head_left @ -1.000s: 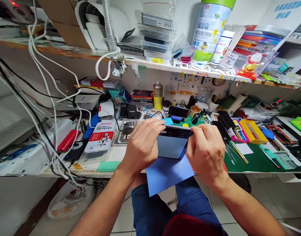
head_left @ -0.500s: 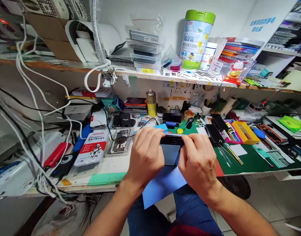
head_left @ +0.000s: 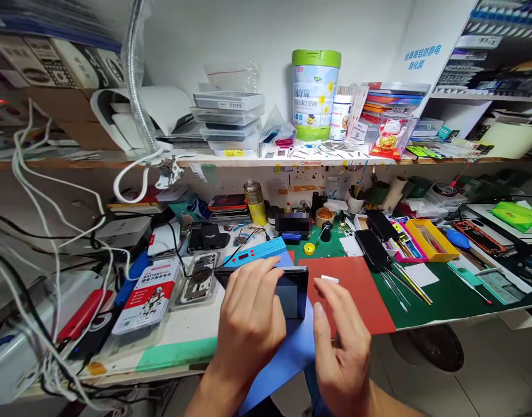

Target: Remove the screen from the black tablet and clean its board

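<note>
My left hand (head_left: 251, 313) is closed around a dark smartphone (head_left: 299, 292), tilted up on its long side above a blue sheet (head_left: 287, 359). Part of the phone's face shows a pale grey-blue area; its left part is mostly hidden behind my hand. My right hand (head_left: 344, 341) is apart from the phone, to its right, with thumb and fingers spread and nothing between them. Beyond its fingertips lies a small white piece (head_left: 330, 279) on a red mat (head_left: 361, 289). Just behind the phone is a light-blue device (head_left: 261, 250) with a small red display.
To the left are a battery box (head_left: 148, 301), an opened phone in a clear tray (head_left: 200, 278) and tangled white cables (head_left: 35, 313). On the right, tweezers (head_left: 411, 284), black phones (head_left: 372, 248) and a yellow tray (head_left: 435, 240) lie on a green mat (head_left: 457, 301). A loaded shelf (head_left: 257, 162) runs above.
My right hand has let go of the phone and moved slightly right and down, fingers apart. The phone has shifted left in my left hand. The camera view has turned a little.
</note>
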A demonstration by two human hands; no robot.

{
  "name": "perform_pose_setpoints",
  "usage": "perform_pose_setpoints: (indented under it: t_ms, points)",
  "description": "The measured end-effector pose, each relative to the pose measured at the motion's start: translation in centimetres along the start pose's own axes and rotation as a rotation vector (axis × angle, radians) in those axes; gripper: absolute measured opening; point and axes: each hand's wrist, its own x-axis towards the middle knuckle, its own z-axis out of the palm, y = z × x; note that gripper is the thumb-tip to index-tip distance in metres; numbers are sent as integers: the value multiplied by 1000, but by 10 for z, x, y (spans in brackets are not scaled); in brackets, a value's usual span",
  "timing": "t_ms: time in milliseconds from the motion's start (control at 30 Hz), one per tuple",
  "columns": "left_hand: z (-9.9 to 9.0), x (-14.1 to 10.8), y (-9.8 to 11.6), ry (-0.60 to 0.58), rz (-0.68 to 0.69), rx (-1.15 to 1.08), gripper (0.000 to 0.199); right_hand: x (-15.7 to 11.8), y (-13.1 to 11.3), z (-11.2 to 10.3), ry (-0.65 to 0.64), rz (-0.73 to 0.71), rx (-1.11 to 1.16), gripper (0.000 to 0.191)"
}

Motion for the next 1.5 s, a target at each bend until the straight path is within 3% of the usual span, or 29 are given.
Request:
perform_pose_setpoints:
  t_ms: [500, 767, 833, 900, 933, 967, 1067, 1133, 1333, 1433, 1500]
  points:
    - [-1, 4, 6, -4, -20, 49, 37, -21, 11, 22, -10, 122, 116, 51]
    - [-2, 3, 5, -2, -9, 46, 36, -20, -1, 25, -7, 113, 90, 51]
    - [-1, 4, 4, 8, -5, 39, 36, -18, 13, 19, -24, 123, 48, 46]
    - [0, 4, 3, 20, 0, 33, 37, -13, 47, 9, -121, 179, -88, 36]
    - [1, 4, 3, 26, 3, 30, 38, -9, 69, 3, -208, 227, -204, 33]
    - [2, 4, 3, 32, 6, 29, 38, -4, 94, -3, -391, 301, -350, 33]
    - [5, 4, 1, 42, 6, 27, 39, 6, 161, -12, -576, 388, -485, 26]
    - [7, 4, 0, 51, 2, 33, 39, 7, 187, -8, -681, 380, -510, 20]
    - [12, 6, -5, 40, 3, 43, 39, -2, 198, 20, -873, 392, -568, 17]
    - [13, 7, -7, 40, 5, 37, 39, 1, 201, 25, -896, 420, -548, 28]
    - [14, 7, -8, 45, 7, 36, 39, 6, 200, 25, -879, 439, -512, 23]
